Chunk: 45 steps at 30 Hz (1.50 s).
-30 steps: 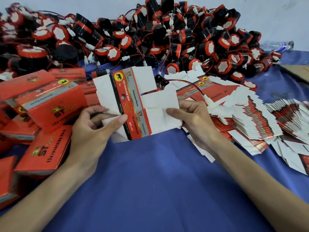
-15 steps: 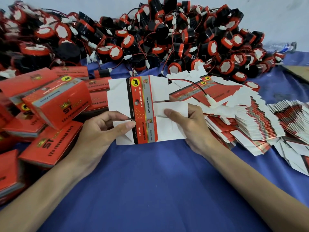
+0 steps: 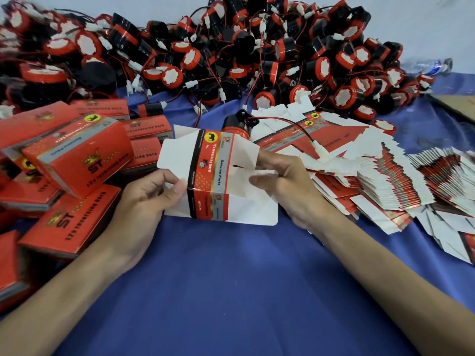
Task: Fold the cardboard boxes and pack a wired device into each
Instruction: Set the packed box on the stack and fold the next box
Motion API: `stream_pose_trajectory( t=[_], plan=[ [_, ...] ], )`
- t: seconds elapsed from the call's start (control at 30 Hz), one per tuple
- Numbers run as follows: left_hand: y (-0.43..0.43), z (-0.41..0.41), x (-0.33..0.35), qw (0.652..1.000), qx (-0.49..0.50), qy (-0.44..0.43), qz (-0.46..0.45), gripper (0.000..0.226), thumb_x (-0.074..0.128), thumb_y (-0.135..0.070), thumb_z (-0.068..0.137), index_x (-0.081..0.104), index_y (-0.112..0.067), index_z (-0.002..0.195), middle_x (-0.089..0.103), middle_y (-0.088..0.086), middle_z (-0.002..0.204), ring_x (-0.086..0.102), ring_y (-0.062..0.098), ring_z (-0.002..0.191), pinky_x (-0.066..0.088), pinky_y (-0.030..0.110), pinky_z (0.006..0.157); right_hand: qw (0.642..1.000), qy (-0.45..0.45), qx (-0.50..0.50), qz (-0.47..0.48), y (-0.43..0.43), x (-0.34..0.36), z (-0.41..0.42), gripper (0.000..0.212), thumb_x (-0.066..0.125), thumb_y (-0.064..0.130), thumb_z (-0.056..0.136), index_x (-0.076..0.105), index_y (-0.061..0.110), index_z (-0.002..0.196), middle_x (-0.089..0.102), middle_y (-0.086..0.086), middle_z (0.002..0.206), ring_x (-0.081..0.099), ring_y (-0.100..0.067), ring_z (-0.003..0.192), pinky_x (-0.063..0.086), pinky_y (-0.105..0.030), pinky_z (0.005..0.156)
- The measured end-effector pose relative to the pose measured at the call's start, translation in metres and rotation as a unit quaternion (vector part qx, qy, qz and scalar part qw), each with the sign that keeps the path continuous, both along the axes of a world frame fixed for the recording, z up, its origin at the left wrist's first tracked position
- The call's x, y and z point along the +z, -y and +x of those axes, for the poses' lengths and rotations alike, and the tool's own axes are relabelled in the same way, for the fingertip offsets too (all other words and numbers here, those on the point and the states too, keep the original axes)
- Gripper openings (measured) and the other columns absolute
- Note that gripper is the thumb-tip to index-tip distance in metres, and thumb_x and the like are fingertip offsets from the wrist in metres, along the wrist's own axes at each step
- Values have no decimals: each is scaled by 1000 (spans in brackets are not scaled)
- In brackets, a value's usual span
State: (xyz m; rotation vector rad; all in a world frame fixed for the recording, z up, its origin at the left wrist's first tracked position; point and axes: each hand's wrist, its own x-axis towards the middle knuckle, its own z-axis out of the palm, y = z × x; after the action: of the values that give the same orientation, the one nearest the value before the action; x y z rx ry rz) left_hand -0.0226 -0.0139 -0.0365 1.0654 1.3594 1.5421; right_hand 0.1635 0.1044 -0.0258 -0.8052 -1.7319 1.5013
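Beside the finished red boxes [image 3: 77,160], the left hand [image 3: 147,201] pinches the left flap of the half-opened cardboard box [image 3: 209,170], held over the blue cloth [image 3: 231,291]. The right hand [image 3: 290,188] pinches its right flap; a wired device [image 3: 235,127] lies just behind the box.

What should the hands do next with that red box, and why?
Probably fold the white flaps by the right hand inward to close that end. The box is popped open into a sleeve, and the left hand grips its other side, but the end flaps stick out loose. One end likely needs closing before the wired horn lying behind it can go in.
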Motion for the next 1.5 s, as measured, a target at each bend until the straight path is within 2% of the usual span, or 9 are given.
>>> stream_pose_trajectory(
  t=[0.17, 0.33, 0.47, 0.63, 0.97, 1.07, 1.17, 1.33, 1.5],
  plan=[
    [-4, 7, -1, 997, 54, 49, 5, 35, 68, -43, 82, 71, -9, 79, 74, 8, 86, 70, 18, 84, 55, 30, 82, 998, 13, 14, 55, 12, -5, -4, 47, 48, -18, 84, 71, 12, 112, 74, 8, 97, 66, -9, 97, 51, -20, 75],
    [0, 7, -2, 998, 50, 25, 25, 20, 83, -41, 62, 77, -26, 71, 75, -3, 80, 70, 7, 72, 55, 18, 61, 978, -69, 167, -103, 15, 4, 4, 46, 37, 5, 72, 80, 21, 82, 74, -1, 83, 68, -16, 79, 55, -28, 73],
    [3, 10, -7, 999, -2, 29, 31, 20, 70, -24, 69, 78, -33, 85, 75, -3, 87, 72, 11, 77, 55, 20, 63, 960, -64, 206, -178, 18, 4, -1, 53, 40, 36, 87, 51, 23, 138, 60, -6, 132, 57, -26, 122, 41, -51, 107],
    [4, 13, -2, 994, -48, 84, 50, 41, 56, -6, 71, 74, -18, 105, 73, -1, 107, 70, 13, 86, 55, 21, 67, 960, 7, 206, -187, 29, 4, -8, 50, 59, 28, 78, 47, 47, 123, 71, 15, 101, 67, -9, 101, 54, -25, 87],
    [7, 17, 8, 996, -15, 52, 66, 35, 49, -11, 71, 79, -30, 74, 72, -7, 74, 64, 4, 56, 50, 13, 53, 930, -65, 280, -230, 39, 1, -14, 80, 73, 45, 72, 39, 28, 143, 61, -2, 121, 53, -33, 116, 35, -60, 103],
    [6, 16, 7, 996, -16, -13, 87, 30, 51, -16, 80, 77, -27, 69, 71, -9, 94, 66, 3, 72, 51, 15, 61, 935, -47, 257, -238, 38, 0, -17, 67, 71, 46, 73, 48, 25, 132, 65, 0, 110, 59, -29, 103, 37, -63, 96],
    [2, 14, 4, 992, -20, -64, 106, 20, 54, -11, 82, 73, -14, 76, 66, -6, 113, 65, 10, 91, 50, 18, 70, 937, -57, 249, -238, 39, 1, -20, 95, 76, 65, 60, 43, 21, 137, 57, -9, 121, 57, -32, 104, 44, -56, 96],
    [-10, 10, -2, 992, -13, -77, 98, 15, 66, -18, 76, 66, -5, 71, 65, -13, 113, 63, 8, 99, 48, 22, 79, 957, -51, 193, -210, 38, -3, -17, 30, 68, 38, 69, 58, 37, 97, 69, 4, 87, 67, -15, 82, 54, -28, 72],
    [-17, 6, -1, 995, 43, -29, 83, 17, 66, -37, 65, 51, -30, 63, 59, -7, 125, 55, 13, 121, 44, 39, 100, 989, -36, 85, -119, 30, -2, -14, 37, 71, 32, 71, 52, 34, 103, 71, 7, 92, 70, -17, 89, 56, -28, 73]
  ],
)
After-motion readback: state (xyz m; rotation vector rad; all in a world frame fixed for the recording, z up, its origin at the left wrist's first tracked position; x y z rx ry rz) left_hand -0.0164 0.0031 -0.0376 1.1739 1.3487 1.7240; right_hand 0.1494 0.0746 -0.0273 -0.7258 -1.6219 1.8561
